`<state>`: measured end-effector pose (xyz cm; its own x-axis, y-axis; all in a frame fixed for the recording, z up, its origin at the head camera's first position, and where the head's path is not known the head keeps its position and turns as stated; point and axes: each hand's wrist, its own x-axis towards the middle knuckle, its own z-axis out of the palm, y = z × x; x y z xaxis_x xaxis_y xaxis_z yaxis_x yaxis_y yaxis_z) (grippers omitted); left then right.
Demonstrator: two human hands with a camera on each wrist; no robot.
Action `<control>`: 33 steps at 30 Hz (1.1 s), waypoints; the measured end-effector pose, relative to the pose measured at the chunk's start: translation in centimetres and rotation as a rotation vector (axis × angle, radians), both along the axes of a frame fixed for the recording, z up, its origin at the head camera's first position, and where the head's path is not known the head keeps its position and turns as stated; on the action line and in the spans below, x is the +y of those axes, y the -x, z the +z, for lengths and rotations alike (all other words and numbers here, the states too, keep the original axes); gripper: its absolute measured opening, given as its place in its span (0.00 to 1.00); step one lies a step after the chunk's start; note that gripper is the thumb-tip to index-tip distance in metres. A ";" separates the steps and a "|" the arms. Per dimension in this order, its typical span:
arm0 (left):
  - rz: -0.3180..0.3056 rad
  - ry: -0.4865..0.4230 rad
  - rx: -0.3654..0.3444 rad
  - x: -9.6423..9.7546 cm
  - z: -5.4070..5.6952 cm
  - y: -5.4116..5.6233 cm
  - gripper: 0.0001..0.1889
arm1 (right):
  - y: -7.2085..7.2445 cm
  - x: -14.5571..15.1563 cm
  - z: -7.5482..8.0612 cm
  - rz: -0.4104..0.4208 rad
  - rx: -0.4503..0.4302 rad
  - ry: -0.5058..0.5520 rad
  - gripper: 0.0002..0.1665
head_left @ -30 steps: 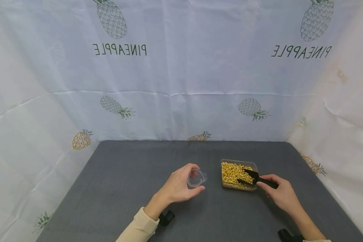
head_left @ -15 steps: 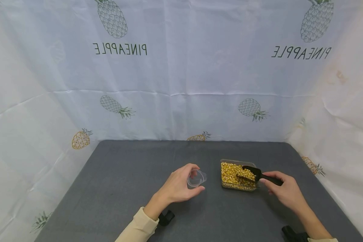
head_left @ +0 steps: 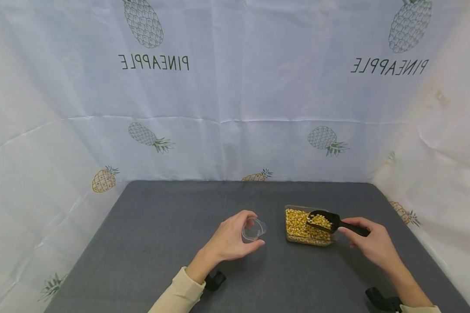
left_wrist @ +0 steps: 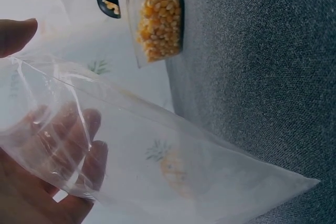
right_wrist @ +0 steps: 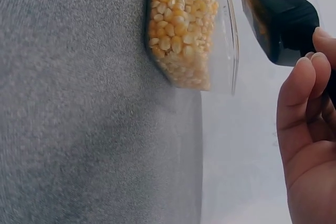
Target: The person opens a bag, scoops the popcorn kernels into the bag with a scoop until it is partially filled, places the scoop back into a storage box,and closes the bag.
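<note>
In the head view my left hand (head_left: 229,239) holds the mouth of a clear plastic bag (head_left: 253,229) spread between thumb and fingers. The left wrist view shows the bag (left_wrist: 210,166) tapering to a point like a cone, with only see-through film inside. My right hand (head_left: 370,241) pinches the handle of a black scoop (head_left: 335,222), which carries a heap of yellow corn kernels. Beneath the scoop sits a clear rectangular container (head_left: 287,230) filled with more corn kernels (head_left: 295,222). From the right wrist, the scoop (right_wrist: 283,19) appears raised above the container's rim (right_wrist: 234,51).
A dark grey cloth covers the table (head_left: 172,226). White curtains (head_left: 235,87) printed with pineapples enclose the back and both sides. Each wrist wears a black camera mount, such as the left mount (head_left: 215,280).
The scoop has come up out of the corn, loaded with kernels, as my right hand drew slightly back to the right. My left hand and the bag have hardly moved.
</note>
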<state>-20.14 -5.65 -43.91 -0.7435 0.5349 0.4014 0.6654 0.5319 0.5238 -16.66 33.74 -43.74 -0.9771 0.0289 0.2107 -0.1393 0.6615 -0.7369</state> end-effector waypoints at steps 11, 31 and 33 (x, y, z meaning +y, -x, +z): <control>0.011 0.009 -0.043 0.3 -0.1 0.0 0.32 | -0.3 -0.7 0.4 0.040 0.040 0.105 0.20; 0.003 -0.025 -0.086 0.4 0.2 0.4 0.32 | 0.1 -4.2 2.1 0.209 0.118 0.207 0.16; 0.002 -0.019 -0.093 0.4 0.2 0.4 0.32 | 0.1 -4.5 2.3 0.223 0.123 0.218 0.16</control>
<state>-20.56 -5.28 -43.67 -0.7792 0.5260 0.3409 0.6124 0.5226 0.5932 -16.79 29.29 -41.48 -0.9320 -0.1251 0.3402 -0.3598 0.4337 -0.8261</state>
